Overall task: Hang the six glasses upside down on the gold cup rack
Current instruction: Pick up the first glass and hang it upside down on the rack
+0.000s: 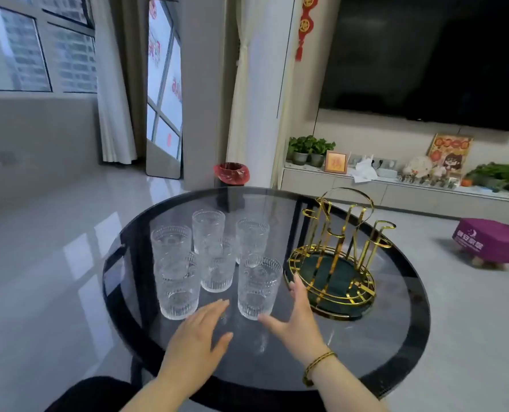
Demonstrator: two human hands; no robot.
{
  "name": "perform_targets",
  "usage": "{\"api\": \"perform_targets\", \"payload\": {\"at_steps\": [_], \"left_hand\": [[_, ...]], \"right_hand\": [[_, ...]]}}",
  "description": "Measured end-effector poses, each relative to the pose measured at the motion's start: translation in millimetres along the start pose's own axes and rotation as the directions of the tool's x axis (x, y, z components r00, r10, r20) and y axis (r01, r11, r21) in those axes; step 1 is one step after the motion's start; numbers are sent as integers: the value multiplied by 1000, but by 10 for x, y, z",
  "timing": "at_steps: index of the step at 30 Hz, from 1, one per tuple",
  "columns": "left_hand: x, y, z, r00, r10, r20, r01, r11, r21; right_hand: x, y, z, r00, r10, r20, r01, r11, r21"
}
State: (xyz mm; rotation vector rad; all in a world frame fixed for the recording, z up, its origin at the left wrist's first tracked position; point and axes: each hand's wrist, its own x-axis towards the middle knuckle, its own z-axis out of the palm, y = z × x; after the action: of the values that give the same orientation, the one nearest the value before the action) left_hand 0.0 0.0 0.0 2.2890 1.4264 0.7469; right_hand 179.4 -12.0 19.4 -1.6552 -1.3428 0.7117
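Note:
Several clear ribbed glasses stand upright in a cluster on the round dark glass table [396, 337]. The nearest glass [257, 288] is at the cluster's front right, another front glass [177, 285] is at the left. The gold cup rack [341, 254] with a dark green base stands right of the glasses, its hooks bare. My right hand [296, 318] is open, spread around the right side of the nearest glass, thumb near its base. My left hand [199, 334] is open and flat over the table, just left of that glass.
A red-lined bin [232, 173] stands on the floor beyond the table. A purple stool [489, 243] is on the floor at the right. A low cabinet with plants and a dark TV fills the far right wall. My dark-clad knee shows at the bottom left.

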Motion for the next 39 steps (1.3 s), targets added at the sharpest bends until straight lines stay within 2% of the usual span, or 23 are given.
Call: {"api": "perform_targets", "payload": {"at_steps": [4, 6, 7, 9, 12, 14, 23, 30, 39], "left_hand": [[89, -104, 177, 993, -33, 117, 5, 973, 231], [112, -96, 191, 986, -35, 162, -9, 965, 261], [117, -108, 203, 985, -38, 167, -10, 961, 277], [114, -100, 210, 995, 38, 89, -64, 947, 316], [117, -82, 195, 996, 48, 77, -69, 952, 297], [129, -157, 248, 991, -3, 136, -33, 965, 259], [148, -195, 276, 990, -40, 133, 6, 970, 242], [133, -193, 275, 990, -44, 137, 11, 974, 228], [125, -154, 231, 985, -46, 168, 7, 974, 227]], "right_hand": [[97, 92, 139, 999, 7, 47, -9, 999, 37], [157, 144, 202, 999, 18, 49, -20, 999, 39], [192, 163, 226, 999, 21, 45, -23, 999, 35], [241, 162, 261, 999, 17, 40, -17, 1000, 5], [316, 170, 304, 1000, 23, -1, -23, 996, -82], [365, 179, 317, 999, 30, -27, -33, 993, -117], [384, 230, 321, 999, 13, -41, -20, 986, -163], [306, 200, 280, 999, 6, -47, -9, 998, -66], [124, 142, 53, 998, -47, -39, 55, 971, 234]]}}
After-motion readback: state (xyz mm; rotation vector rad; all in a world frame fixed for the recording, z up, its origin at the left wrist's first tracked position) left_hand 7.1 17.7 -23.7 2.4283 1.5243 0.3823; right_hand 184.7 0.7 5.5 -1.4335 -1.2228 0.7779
